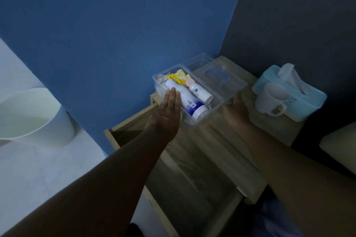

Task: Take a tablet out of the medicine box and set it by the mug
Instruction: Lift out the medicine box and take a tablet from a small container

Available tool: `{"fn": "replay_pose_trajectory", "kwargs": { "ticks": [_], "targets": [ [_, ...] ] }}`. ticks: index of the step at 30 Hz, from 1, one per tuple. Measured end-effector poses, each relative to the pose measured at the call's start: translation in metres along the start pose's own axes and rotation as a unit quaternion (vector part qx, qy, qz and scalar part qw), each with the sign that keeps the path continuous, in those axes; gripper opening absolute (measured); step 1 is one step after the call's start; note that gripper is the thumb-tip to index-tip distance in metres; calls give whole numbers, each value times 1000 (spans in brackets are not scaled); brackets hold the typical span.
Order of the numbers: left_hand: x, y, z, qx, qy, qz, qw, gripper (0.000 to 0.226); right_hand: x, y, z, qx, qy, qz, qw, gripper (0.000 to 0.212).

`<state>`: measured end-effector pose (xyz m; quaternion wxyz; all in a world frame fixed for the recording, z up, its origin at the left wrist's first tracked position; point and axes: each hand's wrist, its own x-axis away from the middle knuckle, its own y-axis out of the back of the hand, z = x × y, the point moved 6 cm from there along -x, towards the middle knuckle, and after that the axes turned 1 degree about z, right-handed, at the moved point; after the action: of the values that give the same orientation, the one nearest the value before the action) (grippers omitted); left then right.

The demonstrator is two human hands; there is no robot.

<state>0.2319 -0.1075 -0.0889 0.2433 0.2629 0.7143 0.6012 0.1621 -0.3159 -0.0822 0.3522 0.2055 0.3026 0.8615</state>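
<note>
Dim room, wooden table (pixel 227 140) against blue wall. Left hand (pixel 169 109), fingers flat and open, over open medicine box (pixel 215 104). Right hand (pixel 236 110) blurred beside box, near mug (pixel 269 100); finger state unclear.

I see the clear plastic medicine box (pixel 216 104) lying open on the wood top, its hinged lid flat behind it, white bottles and a yellow packet inside; the white handled mug (pixel 270 100) stands upright, well apart to the right.

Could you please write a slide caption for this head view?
Left hand reaches into the open medicine box; right hand steadies it beside the mug.
</note>
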Motion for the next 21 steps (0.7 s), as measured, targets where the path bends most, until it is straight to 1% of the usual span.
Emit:
{"fn": "replay_pose_trajectory", "kwargs": {
  "ticks": [2, 3, 5, 6, 7, 9, 11, 14, 17, 18, 21],
  "targets": [
    [-2, -6, 1, -14, -7, -7, 1000, 71, 1, -5, 0, -49, -13, -1, 999, 69],
    [-2, -7, -2, -30, -14, 1, 999, 70, 2, -4, 4, -71, 1, -23, 997, 73],
    [-4, -8, 0, -28, -16, 11, 999, 70, 3, 3, 23, -43, 61, -92, 993, 76],
    [-5, -8, 1, -22, -16, 11, 1000, 71, 2, 6, 34, -23, 95, -121, 988, 75],
    [-4, -8, 2, -11, -10, 12, 1000, 71, 2, 6, 49, -13, 141, -131, 981, 71],
    [-3, -7, 1, -3, -16, 10, 1000, 71, 1, -2, 80, -12, 237, -106, 966, 60],
    [-3, -8, 2, -12, -25, 10, 1000, 71, -4, -17, 104, 40, 297, -58, 952, 53],
    [-4, -12, 5, -1, -18, 2, 1000, 68, -19, -45, 120, 163, 322, 23, 932, 40],
    [-2, -13, 2, -15, -27, -18, 999, 66, -33, -60, 124, 265, 312, 72, 910, 13],
    [-3, -15, 2, -14, -28, -24, 999, 67, -38, -63, 125, 290, 308, 74, 903, 12],
    [-4, -20, 4, 4, -28, -37, 999, 69, -50, -71, 128, 324, 304, 70, 893, 28]
  ]
}}
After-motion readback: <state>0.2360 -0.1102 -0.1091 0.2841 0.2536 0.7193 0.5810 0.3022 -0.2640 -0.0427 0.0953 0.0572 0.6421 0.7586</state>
